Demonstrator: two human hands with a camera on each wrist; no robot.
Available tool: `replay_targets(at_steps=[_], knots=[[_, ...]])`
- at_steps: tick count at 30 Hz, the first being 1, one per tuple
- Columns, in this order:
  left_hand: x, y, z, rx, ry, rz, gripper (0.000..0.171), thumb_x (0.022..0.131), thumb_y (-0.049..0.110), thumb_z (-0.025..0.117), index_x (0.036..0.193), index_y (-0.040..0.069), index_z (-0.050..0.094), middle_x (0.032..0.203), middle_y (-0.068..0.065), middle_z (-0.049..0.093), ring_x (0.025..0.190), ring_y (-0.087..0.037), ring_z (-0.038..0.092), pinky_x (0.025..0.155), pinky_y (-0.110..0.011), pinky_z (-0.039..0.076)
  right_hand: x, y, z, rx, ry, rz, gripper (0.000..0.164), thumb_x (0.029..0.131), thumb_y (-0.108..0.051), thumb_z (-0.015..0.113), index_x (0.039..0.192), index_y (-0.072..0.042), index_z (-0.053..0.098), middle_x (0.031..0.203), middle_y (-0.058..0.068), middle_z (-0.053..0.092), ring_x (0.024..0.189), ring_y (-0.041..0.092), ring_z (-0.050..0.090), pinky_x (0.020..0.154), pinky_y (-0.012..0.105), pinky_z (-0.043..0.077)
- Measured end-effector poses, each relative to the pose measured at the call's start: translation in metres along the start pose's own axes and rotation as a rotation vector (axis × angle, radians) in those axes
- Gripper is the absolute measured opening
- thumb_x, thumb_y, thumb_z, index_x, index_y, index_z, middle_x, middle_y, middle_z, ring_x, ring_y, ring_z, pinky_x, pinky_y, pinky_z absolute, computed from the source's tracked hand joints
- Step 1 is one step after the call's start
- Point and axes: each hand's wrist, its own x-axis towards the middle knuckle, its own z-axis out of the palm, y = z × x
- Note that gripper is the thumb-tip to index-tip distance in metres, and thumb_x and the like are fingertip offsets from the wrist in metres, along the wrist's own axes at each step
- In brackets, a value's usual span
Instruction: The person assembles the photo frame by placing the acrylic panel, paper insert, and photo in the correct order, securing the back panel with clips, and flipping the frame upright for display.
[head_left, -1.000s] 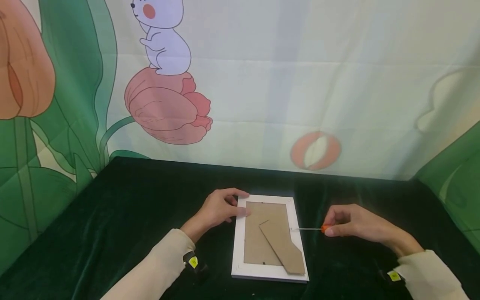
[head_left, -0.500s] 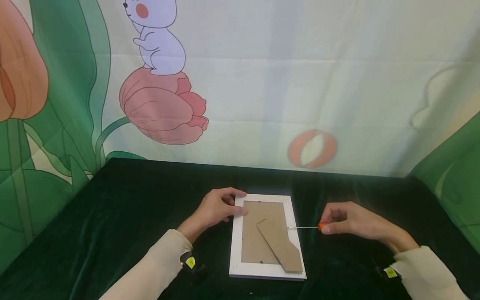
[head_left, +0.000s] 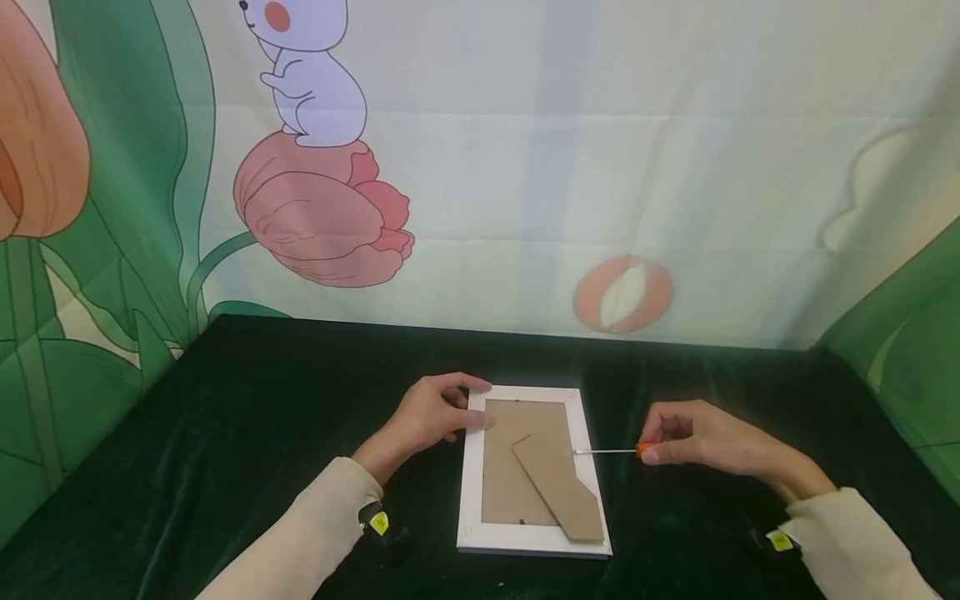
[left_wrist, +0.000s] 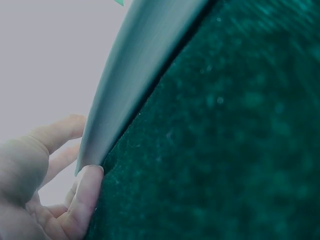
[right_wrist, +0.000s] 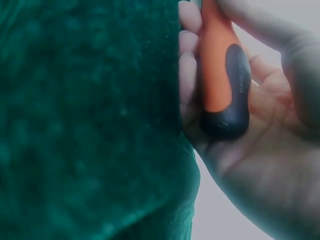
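Observation:
A white picture frame (head_left: 471, 500) lies back side up, its brown backing board (head_left: 504, 483) and angled easel stand (head_left: 570, 500) showing. At its upper left corner my left hand (head_left: 429, 414) grips the border, thumb over the back; the left wrist view shows those fingers at the edge of the frame (left_wrist: 130, 70). My right hand (head_left: 701, 437) holds a screwdriver with an orange and black handle (right_wrist: 220, 75), seen in the right wrist view. Its thin metal shaft (head_left: 611, 452) points left, the tip right at the inner edge of the frame's right border.
Dark green velvet cloth (head_left: 300, 383) covers the table. Behind it hangs a pale curtain (head_left: 480, 167) printed with tulips and a white animal. Small dark metal tabs (head_left: 522, 522) sit along the backing's edge.
The whole head view has shifted slightly, moving the scene a little left and up. Both hands keep their holds, and the screwdriver tip stays at the frame's right border.

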Motion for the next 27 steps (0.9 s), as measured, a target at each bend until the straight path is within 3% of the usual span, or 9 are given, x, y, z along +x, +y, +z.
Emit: replay_targets(at_steps=[27], knots=[[-0.0012,0.0038,-0.0006,0.007,0.002,-0.007,0.043,0.087,0.022,0.09,0.128,0.018,0.076,0.101,-0.008,0.063,0.085,-0.025,0.067,0.068,-0.034,0.064,0.0008,-0.005,0.0027,0.016,0.006,0.022,0.012,0.1,-0.024,0.075,0.102,-0.015,0.067,0.091,0.004,0.071,0.083,0.026,0.066,0.073,0.036,0.057]])
